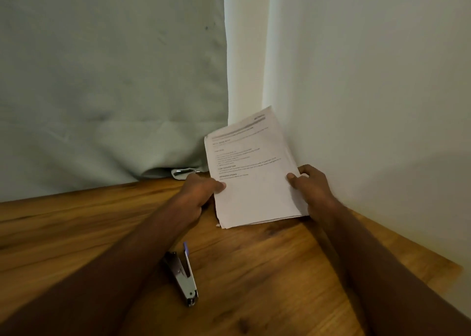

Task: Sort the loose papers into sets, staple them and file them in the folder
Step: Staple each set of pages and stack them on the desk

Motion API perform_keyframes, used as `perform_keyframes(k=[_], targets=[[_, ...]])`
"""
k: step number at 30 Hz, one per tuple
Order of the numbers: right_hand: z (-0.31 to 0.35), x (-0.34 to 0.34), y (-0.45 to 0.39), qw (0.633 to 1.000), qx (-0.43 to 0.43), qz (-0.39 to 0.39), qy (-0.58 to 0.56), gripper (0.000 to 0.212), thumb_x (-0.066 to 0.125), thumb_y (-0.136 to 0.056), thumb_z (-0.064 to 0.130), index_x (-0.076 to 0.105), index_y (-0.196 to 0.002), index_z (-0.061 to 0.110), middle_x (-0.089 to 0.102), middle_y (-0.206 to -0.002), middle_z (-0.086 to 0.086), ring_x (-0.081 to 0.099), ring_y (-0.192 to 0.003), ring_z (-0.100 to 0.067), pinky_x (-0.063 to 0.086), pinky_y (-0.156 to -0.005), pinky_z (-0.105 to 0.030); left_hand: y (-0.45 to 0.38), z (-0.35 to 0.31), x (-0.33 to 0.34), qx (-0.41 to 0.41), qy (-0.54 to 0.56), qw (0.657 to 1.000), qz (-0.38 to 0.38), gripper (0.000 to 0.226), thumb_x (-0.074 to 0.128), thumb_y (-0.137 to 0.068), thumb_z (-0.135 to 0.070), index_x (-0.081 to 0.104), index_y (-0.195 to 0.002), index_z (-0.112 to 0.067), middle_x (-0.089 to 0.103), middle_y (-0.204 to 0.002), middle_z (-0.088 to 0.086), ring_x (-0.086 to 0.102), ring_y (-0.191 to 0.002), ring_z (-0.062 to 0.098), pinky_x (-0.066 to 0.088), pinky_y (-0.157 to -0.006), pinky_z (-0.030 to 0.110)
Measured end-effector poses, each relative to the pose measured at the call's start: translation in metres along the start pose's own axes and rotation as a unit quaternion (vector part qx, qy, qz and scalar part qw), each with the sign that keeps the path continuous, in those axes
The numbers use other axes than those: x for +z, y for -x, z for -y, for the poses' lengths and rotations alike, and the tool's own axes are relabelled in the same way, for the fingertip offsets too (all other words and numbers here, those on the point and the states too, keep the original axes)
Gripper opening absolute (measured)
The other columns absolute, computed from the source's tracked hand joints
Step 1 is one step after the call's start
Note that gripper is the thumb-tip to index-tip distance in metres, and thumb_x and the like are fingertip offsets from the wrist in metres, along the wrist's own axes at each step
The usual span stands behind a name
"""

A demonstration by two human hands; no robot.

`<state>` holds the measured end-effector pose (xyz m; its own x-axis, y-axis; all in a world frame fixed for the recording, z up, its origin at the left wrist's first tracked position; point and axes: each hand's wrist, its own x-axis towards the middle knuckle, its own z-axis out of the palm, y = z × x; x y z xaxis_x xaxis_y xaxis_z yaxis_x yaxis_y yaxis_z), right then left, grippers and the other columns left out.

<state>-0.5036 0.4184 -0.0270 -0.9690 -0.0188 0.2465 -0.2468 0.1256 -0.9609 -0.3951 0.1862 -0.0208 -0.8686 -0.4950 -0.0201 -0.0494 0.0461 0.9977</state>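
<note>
Stack of papers (254, 172) held upright at the far right corner of the wooden table (267, 272), bottom edge resting on the wood, close to the white wall (369, 80). Gripped on its left edge by the left hand (201, 190), thumb on the front page; pinched on its right edge by the right hand (313, 182). Stapler (183, 274) lying nearer, between the forearms, apart from the papers. Grey-green curtain (102, 80) hanging at far left

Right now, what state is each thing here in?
Papers: one stack, tilted up, bottom edge on the table.
Left hand: grips the stack's left edge.
Right hand: grips its right edge.
Stapler: lying on the table, untouched, near the left forearm.
Curtain: hanging down to the table's far edge.
</note>
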Motion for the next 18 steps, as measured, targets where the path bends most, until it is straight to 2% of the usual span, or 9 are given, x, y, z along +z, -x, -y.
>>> perform_keyframes(k=[1, 3, 5, 8, 12, 15, 18], targets=[[0.004, 0.0, 0.001, 0.999, 0.007, 0.009, -0.033, 0.006, 0.07, -0.096, 0.017, 0.066, -0.099, 0.015, 0.068, -0.109, -0.007, 0.063, -0.1, -0.026, 0.053, -0.086, -0.036, 0.001, -0.002, -0.005, 0.009, 0.022, 1.0, -0.003, 0.042, 0.078, -0.091, -0.01, 0.061, -0.128, -0.001, 0.074, -0.12, 0.013, 0.072, -0.101, 0.028, 0.059, -0.092, 0.046], [0.008, -0.001, 0.007, 0.996, 0.023, 0.038, -0.081, 0.006, 0.071, -0.096, 0.017, 0.067, -0.099, 0.016, 0.071, -0.111, -0.01, 0.066, -0.103, -0.03, 0.056, -0.094, -0.046, 0.003, -0.004, -0.015, 0.036, 0.062, 0.997, 0.007, 0.035, 0.078, -0.091, -0.017, 0.067, -0.121, -0.002, 0.077, -0.113, 0.009, 0.073, -0.105, 0.029, 0.056, -0.1, 0.051], [0.011, 0.001, 0.011, 0.991, 0.03, 0.068, -0.112, 0.014, 0.073, -0.094, 0.019, 0.067, -0.106, 0.013, 0.072, -0.113, -0.014, 0.067, -0.104, -0.036, 0.056, -0.095, -0.055, 0.003, -0.007, -0.023, 0.071, 0.089, 0.994, 0.001, 0.024, 0.077, -0.092, -0.014, 0.072, -0.113, -0.004, 0.08, -0.105, 0.006, 0.075, -0.101, 0.025, 0.057, -0.099, 0.048], [0.016, 0.005, 0.015, 0.977, 0.029, 0.117, -0.178, 0.03, 0.076, -0.091, 0.016, 0.065, -0.118, 0.011, 0.073, -0.117, -0.017, 0.068, -0.108, -0.043, 0.055, -0.094, -0.062, 0.001, -0.014, -0.032, 0.125, 0.123, 0.984, -0.033, 0.013, 0.071, -0.094, -0.004, 0.074, -0.105, -0.009, 0.08, -0.099, 0.002, 0.077, -0.094, 0.021, 0.062, -0.088, 0.04], [0.022, 0.013, 0.019, 0.947, 0.027, 0.185, -0.261, 0.036, 0.071, -0.094, 0.017, 0.064, -0.13, 0.016, 0.074, -0.12, -0.011, 0.071, -0.109, -0.037, 0.056, -0.095, -0.056, 0.005, -0.022, -0.036, 0.178, 0.136, 0.973, -0.057, 0.021, 0.064, -0.1, -0.005, 0.074, -0.103, -0.023, 0.08, -0.095, -0.008, 0.078, -0.085, 0.014, 0.062, -0.069, 0.029], [0.026, 0.02, 0.023, 0.949, 0.002, 0.163, -0.271, 0.031, 0.07, -0.094, 0.018, 0.068, -0.125, 0.013, 0.076, -0.117, -0.01, 0.074, -0.104, -0.03, 0.058, -0.094, -0.049, 0.011, -0.03, -0.037, 0.207, 0.15, 0.966, -0.05, 0.019, 0.062, -0.102, -0.008, 0.073, -0.107, -0.022, 0.08, -0.098, -0.006, 0.078, -0.088, 0.018, 0.063, -0.071, 0.032], [0.032, 0.023, 0.032, 0.951, -0.004, 0.142, -0.276, 0.031, 0.077, -0.088, 0.02, 0.071, -0.117, 0.013, 0.077, -0.11, -0.01, 0.076, -0.096, -0.029, 0.062, -0.084, -0.046, 0.024, -0.036, -0.043, 0.239, 0.142, 0.96, -0.041, 0.021, 0.074, -0.093, -0.01, 0.073, -0.112, -0.018, 0.08, -0.102, -0.004, 0.078, -0.088, 0.019, 0.063, -0.068, 0.029]])
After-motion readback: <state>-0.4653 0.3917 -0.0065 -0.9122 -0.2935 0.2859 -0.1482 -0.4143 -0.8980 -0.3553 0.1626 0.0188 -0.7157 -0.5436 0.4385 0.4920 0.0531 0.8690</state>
